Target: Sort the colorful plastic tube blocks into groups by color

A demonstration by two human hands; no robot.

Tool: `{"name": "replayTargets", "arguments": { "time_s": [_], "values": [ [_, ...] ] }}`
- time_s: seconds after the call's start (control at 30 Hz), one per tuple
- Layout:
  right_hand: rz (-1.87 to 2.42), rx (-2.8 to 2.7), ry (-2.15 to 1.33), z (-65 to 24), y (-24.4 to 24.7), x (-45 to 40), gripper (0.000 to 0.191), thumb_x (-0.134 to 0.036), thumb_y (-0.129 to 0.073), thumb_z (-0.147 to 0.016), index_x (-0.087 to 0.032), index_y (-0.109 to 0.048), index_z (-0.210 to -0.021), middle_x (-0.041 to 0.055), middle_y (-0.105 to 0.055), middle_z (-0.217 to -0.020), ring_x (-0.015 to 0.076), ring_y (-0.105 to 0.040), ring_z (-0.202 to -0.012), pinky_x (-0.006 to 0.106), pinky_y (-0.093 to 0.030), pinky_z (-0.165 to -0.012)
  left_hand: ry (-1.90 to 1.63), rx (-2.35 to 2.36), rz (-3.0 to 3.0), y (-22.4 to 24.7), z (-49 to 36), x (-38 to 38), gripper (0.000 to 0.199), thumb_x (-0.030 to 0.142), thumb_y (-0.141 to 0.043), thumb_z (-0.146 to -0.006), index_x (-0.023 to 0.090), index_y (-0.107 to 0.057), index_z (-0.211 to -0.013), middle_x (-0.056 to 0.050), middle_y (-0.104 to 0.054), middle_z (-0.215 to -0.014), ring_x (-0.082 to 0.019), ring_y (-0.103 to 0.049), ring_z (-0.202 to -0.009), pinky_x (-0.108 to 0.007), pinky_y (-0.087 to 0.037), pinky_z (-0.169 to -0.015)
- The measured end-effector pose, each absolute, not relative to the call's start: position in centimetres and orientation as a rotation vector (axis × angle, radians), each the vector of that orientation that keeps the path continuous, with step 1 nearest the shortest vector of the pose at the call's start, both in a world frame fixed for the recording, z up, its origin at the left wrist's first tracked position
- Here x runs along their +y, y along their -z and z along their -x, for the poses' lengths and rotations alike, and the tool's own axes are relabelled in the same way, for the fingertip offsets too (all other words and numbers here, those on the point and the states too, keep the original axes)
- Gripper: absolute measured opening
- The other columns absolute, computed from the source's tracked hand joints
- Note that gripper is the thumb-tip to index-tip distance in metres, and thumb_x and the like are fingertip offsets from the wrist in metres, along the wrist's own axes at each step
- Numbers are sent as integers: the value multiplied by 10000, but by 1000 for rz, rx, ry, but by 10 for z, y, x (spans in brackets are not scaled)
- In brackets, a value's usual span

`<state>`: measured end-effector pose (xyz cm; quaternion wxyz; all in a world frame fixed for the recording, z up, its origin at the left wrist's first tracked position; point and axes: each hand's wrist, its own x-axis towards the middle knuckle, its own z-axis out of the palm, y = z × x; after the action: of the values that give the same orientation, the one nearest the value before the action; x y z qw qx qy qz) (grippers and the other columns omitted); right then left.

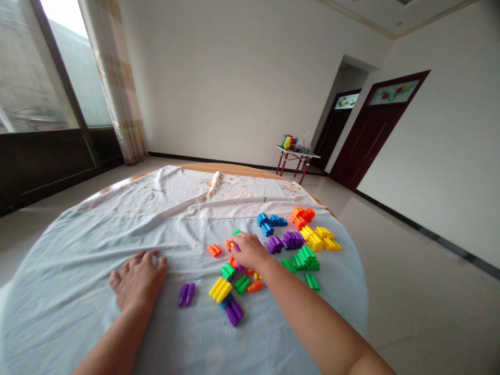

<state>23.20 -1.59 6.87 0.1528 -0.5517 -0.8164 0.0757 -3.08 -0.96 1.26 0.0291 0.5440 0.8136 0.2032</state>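
My left hand (pixel 138 278) lies flat on the blue cloth with its fingers spread, holding nothing. To its right is a pair of purple pieces (pixel 186 295). My right hand (pixel 248 250) is over the mixed pieces in the middle, its fingers closed round a small purple piece (pixel 236 248). Orange pieces (pixel 214 250) lie just left of its fingertips. Nearer to me are green pieces (pixel 228 271), yellow pieces (pixel 221 289) and more purple pieces (pixel 233 311). Part of the mixed group is hidden under my right hand and forearm.
Sorted groups lie at the right: blue (pixel 266 223), orange (pixel 301 217), purple (pixel 292 240), yellow (pixel 318 238) and green (pixel 305 259). A wrinkled white cloth (pixel 183 190) covers the table's far part. A small side table (pixel 297 153) stands beyond.
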Motion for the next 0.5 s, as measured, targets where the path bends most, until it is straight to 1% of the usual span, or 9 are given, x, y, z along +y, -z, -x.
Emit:
{"name": "replayTargets", "arguments": {
  "time_s": [0.1,0.17,0.27,0.33,0.5],
  "values": [
    [1848,-2310,-157,-227,-67,-1,260,-344,-492,-829,-199,-663,-961,106,-675,-1017,257,-588,-1010,397,-412,-859,-602,2508,-1688,-16,29,-11,550,486,-277,-825,198,-571,-1190,-147,-507,-1312,-330,-363,-1262,-502,-195,-1058],
    [1937,-2304,-169,-222,-63,5,264,-369,-503,-820,-201,-656,-954,109,-678,-997,261,-597,-985,413,-411,-848,-584,2511,-1694,-17,28,-12,555,488,-272,-824,197,-568,-1192,-148,-511,-1306,-330,-368,-1258,-499,-203,-1052],
    [1897,-2333,-178,-215,-54,9,223,-278,-511,-809,-210,-637,-979,94,-683,-977,240,-600,-977,410,-401,-863,-580,2529,-1705,-16,28,-10,551,491,-288,-814,196,-570,-1185,-151,-515,-1300,-336,-376,-1250,-498,-213,-1044],
    [1823,-2357,-148,-213,-48,9,231,-222,-512,-793,-210,-628,-993,89,-681,-979,237,-589,-995,414,-394,-874,-579,2537,-1712,-15,29,-9,556,498,-294,-807,196,-569,-1185,-153,-512,-1301,-339,-380,-1243,-496,-215,-1039],
    [1740,-2370,-119,-213,-43,9,230,-207,-517,-770,-196,-616,-978,89,-666,-1011,240,-564,-1031,408,-408,-871,-523,2543,-1718,-13,30,-8,557,512,-288,-793,212,-556,-1178,-137,-505,-1316,-323,-379,-1242,-462,-211,-1029]
  ]
}}
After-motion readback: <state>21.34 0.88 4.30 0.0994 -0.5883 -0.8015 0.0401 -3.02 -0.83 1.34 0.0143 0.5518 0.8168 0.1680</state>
